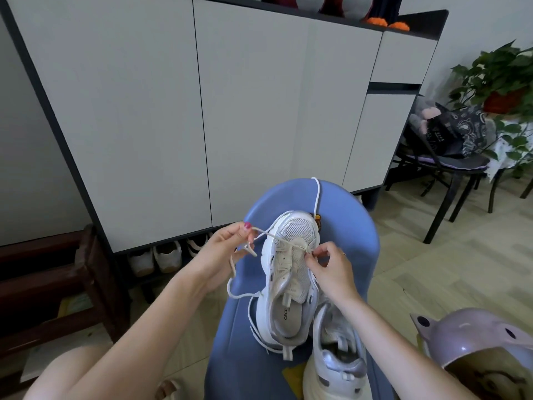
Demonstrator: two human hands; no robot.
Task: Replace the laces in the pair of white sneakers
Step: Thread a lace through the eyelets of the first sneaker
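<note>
A: While the left hand (227, 243) pinches the cream lace (269, 234) taut, where's the shoe?

B: The white sneaker (290, 272) lies on the blue seat (346, 226); the right hand (328, 269) pinches the lace at its eyelets. The second sneaker (336, 359) is beside it.

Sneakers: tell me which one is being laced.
The farther sneaker, lying on the blue seat; both hands work its lace. The nearer sneaker is untouched.

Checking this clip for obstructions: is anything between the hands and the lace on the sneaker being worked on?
Nothing visible. The left hand already pinches the lace, and the right hand pinches it at the eyelets of the sneaker on the blue seat. The second sneaker lies nearer, clear of both.
</note>
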